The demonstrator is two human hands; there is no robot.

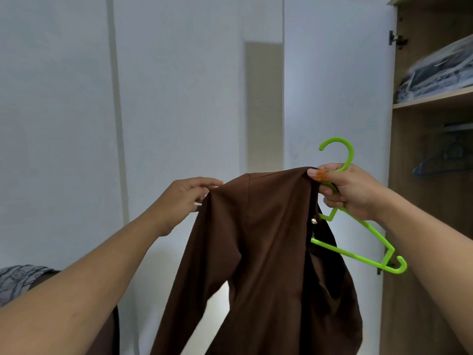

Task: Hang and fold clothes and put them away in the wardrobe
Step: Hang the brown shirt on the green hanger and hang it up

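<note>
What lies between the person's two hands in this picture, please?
In the head view, the top edge of the brown garment spans the gap: the left hand pinches one shoulder, and the right hand grips the other with the green hanger.

light: soft, even, dimmish | shadows: faint | blur: slight, left hand (pixel 188 198) | edges: wide-angle bend

green hanger (pixel 358 242) left arm hidden inside brown garment (pixel 268 252) (hem cut off below), shelf bundle (pixel 440 73) cropped at right

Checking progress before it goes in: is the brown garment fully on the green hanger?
No. The brown garment covers one hanger arm; the other juts out bare.
</note>
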